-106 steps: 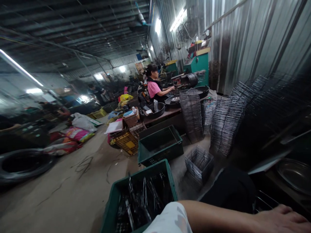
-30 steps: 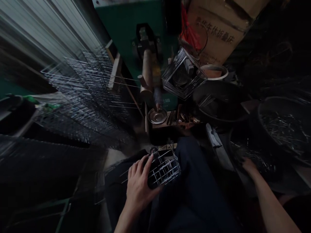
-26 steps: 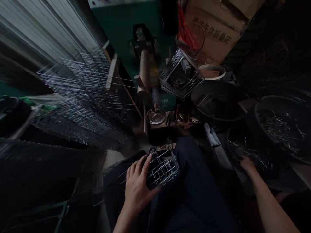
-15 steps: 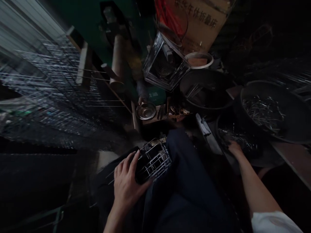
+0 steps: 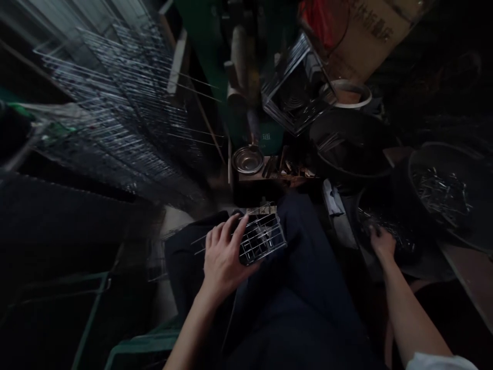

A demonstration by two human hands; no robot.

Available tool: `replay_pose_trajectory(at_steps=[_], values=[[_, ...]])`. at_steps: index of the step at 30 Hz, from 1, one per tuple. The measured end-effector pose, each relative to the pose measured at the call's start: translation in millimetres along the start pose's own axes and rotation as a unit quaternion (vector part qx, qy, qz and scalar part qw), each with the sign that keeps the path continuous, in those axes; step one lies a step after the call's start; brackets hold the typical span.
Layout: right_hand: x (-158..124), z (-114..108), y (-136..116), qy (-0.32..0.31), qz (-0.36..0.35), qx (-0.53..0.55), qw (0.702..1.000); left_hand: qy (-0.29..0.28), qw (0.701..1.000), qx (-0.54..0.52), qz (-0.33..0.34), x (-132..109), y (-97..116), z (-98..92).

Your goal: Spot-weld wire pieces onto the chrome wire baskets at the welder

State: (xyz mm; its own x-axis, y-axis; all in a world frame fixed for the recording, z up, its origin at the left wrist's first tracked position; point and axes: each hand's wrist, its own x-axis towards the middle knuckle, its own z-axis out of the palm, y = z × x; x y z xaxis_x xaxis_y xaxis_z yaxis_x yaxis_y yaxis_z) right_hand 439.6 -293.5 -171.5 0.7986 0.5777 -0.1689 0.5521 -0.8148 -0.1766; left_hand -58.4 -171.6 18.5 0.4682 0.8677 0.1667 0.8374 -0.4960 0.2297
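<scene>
My left hand (image 5: pixel 227 254) grips a small wire basket (image 5: pixel 264 237) resting over my lap. Its fingers lie across the near-left part of the wire grid, thumb along the lower edge, and loose wire ends poke out to the left. Over on the right, my right hand (image 5: pixel 382 242) reaches into a dark pan (image 5: pixel 360 198) of small metal wire pieces (image 5: pixel 398 231). Its fingers are bent together among the pieces; whatever they pinch is too dark and small to make out.
A larger pan (image 5: pixel 414 159) with shiny wire pieces stands at the right, another dark pan (image 5: pixel 356 162) behind. A metal dish (image 5: pixel 247 160) sits on the ledge beneath a green machine (image 5: pixel 271 144). Stacked wire racks (image 5: pixel 115 103) fill the left. Green metal frames (image 5: pixel 142 344) stand low left.
The view has swung left, so the surroundings sit further right. My left hand still grips the basket, now tilted a little differently. My right hand stays in the pan, its fingers more bent.
</scene>
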Motion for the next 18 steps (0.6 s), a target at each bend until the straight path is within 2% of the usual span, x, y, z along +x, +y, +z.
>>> replay_pose_trajectory(at_steps=[5, 10, 12, 16, 17, 18], values=[[-29, -2, -18, 0.026, 0.036, -0.023, 0.999, -0.026, 1.000, -0.005, -0.003, 7, 4, -7.5], [-35, -6, -24, 0.031, 0.048, -0.060, 0.997, -0.058, 0.997, -0.045, -0.034, 9, -29, -2.1], [-38, -15, -25, 0.052, 0.023, -0.070, 0.996, -0.058, 0.996, -0.062, -0.039, 7, -42, 1.4], [-52, -35, -47, 0.191, -0.065, -0.051, 0.978, -0.057, 0.995, -0.076, -0.027, 10, -53, 5.1], [-55, -35, -58, 0.202, -0.097, -0.040, 0.974, -0.059, 0.995, -0.079, -0.024, 12, -55, 5.7], [-58, -32, -72, 0.186, -0.132, -0.026, 0.973, -0.061, 0.995, -0.079, -0.022, 14, -56, 6.4]])
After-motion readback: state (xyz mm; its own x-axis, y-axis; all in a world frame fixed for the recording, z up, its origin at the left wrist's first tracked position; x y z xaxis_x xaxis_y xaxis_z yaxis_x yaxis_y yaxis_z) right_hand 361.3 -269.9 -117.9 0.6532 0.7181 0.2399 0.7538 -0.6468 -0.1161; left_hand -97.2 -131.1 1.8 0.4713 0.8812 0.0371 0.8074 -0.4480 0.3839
